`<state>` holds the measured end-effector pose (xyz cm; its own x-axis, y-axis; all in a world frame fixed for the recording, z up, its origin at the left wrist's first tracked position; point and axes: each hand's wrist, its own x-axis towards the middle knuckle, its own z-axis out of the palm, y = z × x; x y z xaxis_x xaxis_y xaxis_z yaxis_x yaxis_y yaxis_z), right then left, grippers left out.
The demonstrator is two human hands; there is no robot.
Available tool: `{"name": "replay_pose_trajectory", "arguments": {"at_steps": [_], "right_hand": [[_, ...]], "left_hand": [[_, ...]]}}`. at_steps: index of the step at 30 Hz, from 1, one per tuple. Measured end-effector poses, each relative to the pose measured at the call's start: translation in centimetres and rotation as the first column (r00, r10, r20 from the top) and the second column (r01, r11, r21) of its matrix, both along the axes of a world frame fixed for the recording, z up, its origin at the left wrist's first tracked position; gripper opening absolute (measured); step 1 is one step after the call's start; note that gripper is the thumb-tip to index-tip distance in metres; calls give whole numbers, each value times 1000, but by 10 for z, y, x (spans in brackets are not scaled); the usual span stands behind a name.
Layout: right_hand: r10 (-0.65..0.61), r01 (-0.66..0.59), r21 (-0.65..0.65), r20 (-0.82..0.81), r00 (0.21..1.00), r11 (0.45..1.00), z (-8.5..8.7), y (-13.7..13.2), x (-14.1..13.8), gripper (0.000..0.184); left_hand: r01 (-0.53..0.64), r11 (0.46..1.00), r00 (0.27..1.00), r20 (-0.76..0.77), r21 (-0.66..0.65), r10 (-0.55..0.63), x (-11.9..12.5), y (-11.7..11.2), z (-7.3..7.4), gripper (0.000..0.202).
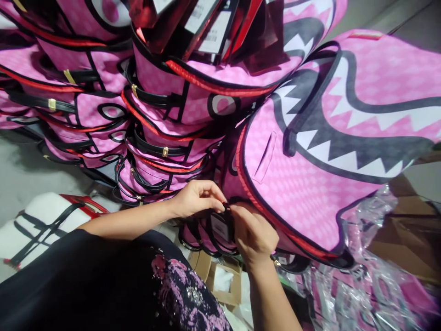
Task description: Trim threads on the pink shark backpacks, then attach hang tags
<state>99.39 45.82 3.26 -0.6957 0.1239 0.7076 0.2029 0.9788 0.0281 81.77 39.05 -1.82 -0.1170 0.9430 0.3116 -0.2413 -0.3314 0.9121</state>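
Note:
Pinched fingers of my left hand (198, 198) meet those of my right hand (255, 232) at a small dark, glossy piece (226, 208). Its exact kind is hidden by the fingertips. Just below hangs a dark hang tag (220, 227) with a white label; whether it joins the piece I cannot tell. Both hands are at the side of a pink bag (296, 193) with a black-and-white shark-mouth print and red zipper trim. The bag lies on its side atop other bags, and a black strap (313, 96) crosses its print.
Stacks of similar pink bags (155, 115) rise ahead and to the left. Red-black tagged packets (237, 32) stick out of the top one. At right are clear-wrapped pink goods (365, 294) and a brown carton (406, 225). A white strapped bundle (37, 220) lies left; a small open box (232, 280) is below.

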Motion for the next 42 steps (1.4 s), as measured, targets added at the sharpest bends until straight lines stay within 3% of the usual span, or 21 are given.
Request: {"name": "replay_pose_trajectory", "arguments": {"at_steps": [3,6,9,16,24,30,33,39,42], "right_hand": [[12,-7,-51,94,996,999,6,0,3,25],[-6,9,-21,135,991,1000,9,-2,3,22],[-32,29,21,162,986,999,10,-3,2,24],[-138,82,212,265,954,974,9,-4,3,21],[-67,-37,260,378,923,965,12,-1,4,22],[-50,-70,298,379,924,952,6,13,14,25],[-68,-62,304,398,915,951,7,15,13,21],[-55,-55,291,356,933,955,12,8,2,17],[-39,-53,288,302,952,956,10,8,1,15]], "left_hand": [[-93,993,982,-159,70,103,3,1,-6,33],[-152,959,893,-382,239,237,2,-1,-7,29],[-171,938,845,-444,301,297,1,-2,-7,29],[-128,958,771,-583,256,258,-4,-2,-7,28],[-177,980,522,-835,93,174,1,0,8,9],[-187,964,405,-879,191,253,12,7,1,15],[-225,957,443,-855,186,270,15,5,-3,14],[-155,988,709,-696,6,115,13,-4,-5,16],[-233,972,724,-673,-35,149,10,-2,-5,10]]}}
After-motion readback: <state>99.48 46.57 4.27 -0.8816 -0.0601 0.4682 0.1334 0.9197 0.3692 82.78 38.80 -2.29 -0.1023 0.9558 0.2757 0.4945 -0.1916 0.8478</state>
